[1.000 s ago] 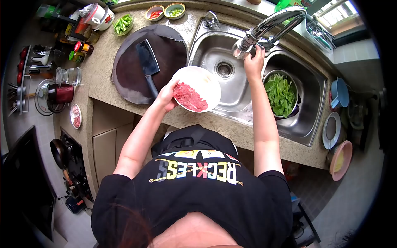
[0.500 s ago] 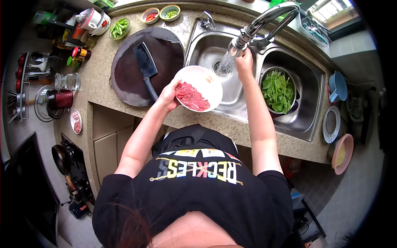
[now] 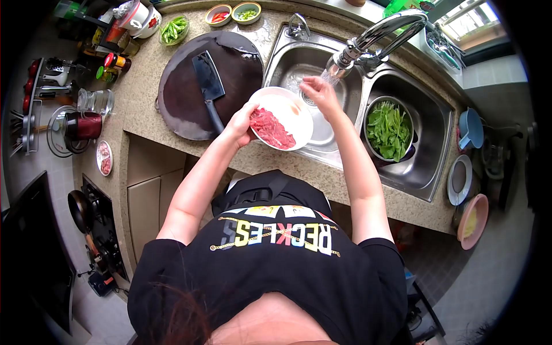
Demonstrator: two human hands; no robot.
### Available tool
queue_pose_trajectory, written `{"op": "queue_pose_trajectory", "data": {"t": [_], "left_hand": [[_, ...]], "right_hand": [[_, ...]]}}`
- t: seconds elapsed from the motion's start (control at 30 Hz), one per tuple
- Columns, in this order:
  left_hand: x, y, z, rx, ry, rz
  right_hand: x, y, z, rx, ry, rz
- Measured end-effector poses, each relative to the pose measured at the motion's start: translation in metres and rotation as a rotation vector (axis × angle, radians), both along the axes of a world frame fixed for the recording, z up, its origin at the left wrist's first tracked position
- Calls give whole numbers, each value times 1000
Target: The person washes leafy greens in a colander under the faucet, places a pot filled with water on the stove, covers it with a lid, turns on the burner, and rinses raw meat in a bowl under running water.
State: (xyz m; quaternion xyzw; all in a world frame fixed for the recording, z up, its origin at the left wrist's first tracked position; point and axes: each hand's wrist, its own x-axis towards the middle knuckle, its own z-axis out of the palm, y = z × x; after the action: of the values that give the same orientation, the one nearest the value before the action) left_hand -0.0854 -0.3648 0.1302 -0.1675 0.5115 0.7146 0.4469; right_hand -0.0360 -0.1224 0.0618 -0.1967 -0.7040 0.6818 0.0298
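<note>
My left hand [image 3: 241,125] grips the left rim of a white bowl [image 3: 298,118], fingers wrapped around it. Sliced raw red meat [image 3: 271,129] lies in the lower left of this bowl, which is over the sink's front edge. Over the left basin, my right hand [image 3: 322,95] holds nothing, its fingers apart beside the running water. The chrome faucet [image 3: 340,63] pours just above that hand. Left of the bowl, a cleaver [image 3: 208,77] rests on a round dark cutting board [image 3: 178,80], its handle pointing toward me.
A pot of leafy greens [image 3: 388,129] stands in the right basin [image 3: 430,144]. Small bowls of cut red peppers [image 3: 219,16] and green pieces [image 3: 246,13] sit at the back. A plate of meat [image 3: 104,158] is at the left; a pink bowl [image 3: 475,221] stands far right.
My right hand has moved from the faucet head down and left, toward the bowl, and its fingers have opened. The bowl stays in my left hand. The view has shifted slightly.
</note>
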Motion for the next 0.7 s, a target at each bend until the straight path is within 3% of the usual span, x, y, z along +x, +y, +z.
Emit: {"op": "queue_pose_trajectory", "data": {"t": [0.1,0.17,0.2,0.23,0.37,0.43,0.47,0.5,0.6,0.7], "left_hand": [[-2,1,-6,-8,9,12],[-2,2,-6,-25,13,13],[-2,4,-3,-23,0,3],[-1,4,-1,-23,-15,-6],[3,7,9,-25,-37,-82],[6,9,12,-20,-78,-54],[6,10,12,-21,-44,-36],[4,11,11,-19,-43,-38],[1,10,12,-22,-65,-39],[-1,8,3,-17,-69,-64]], "right_hand": [[25,-11,14,65,-99,116],[35,-11,21,225,-192,396],[33,-13,8,397,-113,375],[31,-9,-4,394,-114,370],[20,-17,20,147,-291,189],[7,-10,5,381,-219,126],[4,-9,-13,91,-61,-3],[2,-4,-21,93,-60,-6],[-10,13,-30,-483,-206,-458],[-19,21,-31,-726,-68,-479]]}}
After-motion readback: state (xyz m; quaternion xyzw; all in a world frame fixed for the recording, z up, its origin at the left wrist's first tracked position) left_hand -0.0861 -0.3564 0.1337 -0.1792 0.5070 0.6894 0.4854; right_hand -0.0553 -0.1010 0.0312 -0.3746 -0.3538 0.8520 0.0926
